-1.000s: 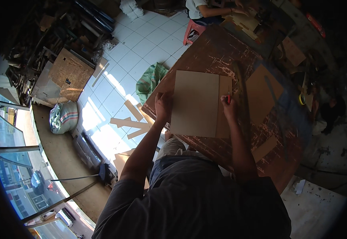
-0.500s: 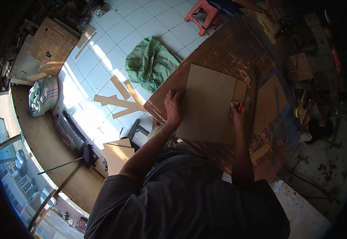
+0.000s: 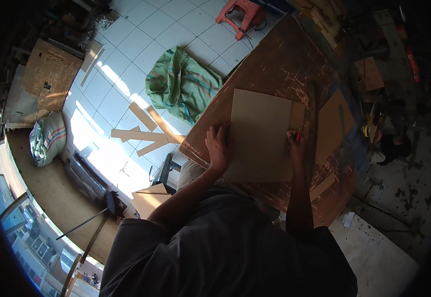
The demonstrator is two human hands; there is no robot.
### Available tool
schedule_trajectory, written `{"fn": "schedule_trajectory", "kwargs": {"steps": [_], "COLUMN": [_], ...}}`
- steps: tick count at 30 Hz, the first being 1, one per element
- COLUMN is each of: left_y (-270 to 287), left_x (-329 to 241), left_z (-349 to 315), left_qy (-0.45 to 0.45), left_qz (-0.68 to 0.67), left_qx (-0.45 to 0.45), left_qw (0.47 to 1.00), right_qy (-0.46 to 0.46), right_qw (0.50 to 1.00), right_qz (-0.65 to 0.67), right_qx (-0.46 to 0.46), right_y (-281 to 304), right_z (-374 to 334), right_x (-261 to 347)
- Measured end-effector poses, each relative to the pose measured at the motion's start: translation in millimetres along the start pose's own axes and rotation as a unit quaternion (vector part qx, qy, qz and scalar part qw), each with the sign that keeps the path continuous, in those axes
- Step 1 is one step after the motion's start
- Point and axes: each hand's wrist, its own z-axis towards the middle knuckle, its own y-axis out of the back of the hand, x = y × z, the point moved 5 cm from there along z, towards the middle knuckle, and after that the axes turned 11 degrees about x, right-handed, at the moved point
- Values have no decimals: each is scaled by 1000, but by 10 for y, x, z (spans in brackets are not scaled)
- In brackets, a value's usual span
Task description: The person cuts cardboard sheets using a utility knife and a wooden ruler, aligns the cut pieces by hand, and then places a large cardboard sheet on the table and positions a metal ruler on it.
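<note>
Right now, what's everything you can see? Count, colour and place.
Table: one, reddish, worn, centre right
Large board: one, greyish, on the table
Slim tool: one, red, at the board's right edge
Panel: one, brown, table's right side
Floor: one, pale tiles, upper left
Strips: several, tan, on the floor
Crumpled sack: one, green, on the floor
Stool: one, red, top
Striped sack: one, whitish, far left
Wood sheet: one, brown, upper left
Shirt: one, dark, bottom
Left hand: one, bare, at the board's left edge
Right hand: one, bare, holding the tool

A rectangular grey-brown board (image 3: 260, 141) lies flat over a browner sheet (image 3: 297, 115), red tool (image 3: 298, 135) alongside.
</note>
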Motion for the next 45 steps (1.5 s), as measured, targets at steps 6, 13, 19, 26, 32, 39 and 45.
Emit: {"fn": "schedule_trajectory", "kwargs": {"steps": [6,13,19,26,32,39,45], "left_y": [-59,-93,-49,-642,-1208,-1291,-1263], "left_x": [90,10,-393,-1165,-1099,-1122,-1119], "left_z": [-29,-3,48,103,198,247,200], "left_qy": [-17,-45,-80,-266,-252,-255,-273], "left_qz": [32,14,21,136,320,328,333], "left_qx": [31,-5,4,114,193,179,160], "left_qw": [999,999,997,947,893,892,888], "right_qy": [17,65,77,5,-22,-61,-19], "right_qw": [1000,997,990,953,969,968,979], "right_qz": [14,-4,-45,-253,-193,-192,-162], "right_qx": [-14,-41,-105,-164,-152,-150,-121], "right_y": [-18,270,693,1381,1473,1517,1534], "right_z": [-16,-186,-812,-1583,-1873,-1728,-1633], "right_x": [19,-230,-543,-1201,-1325,-1384,-1409]}}
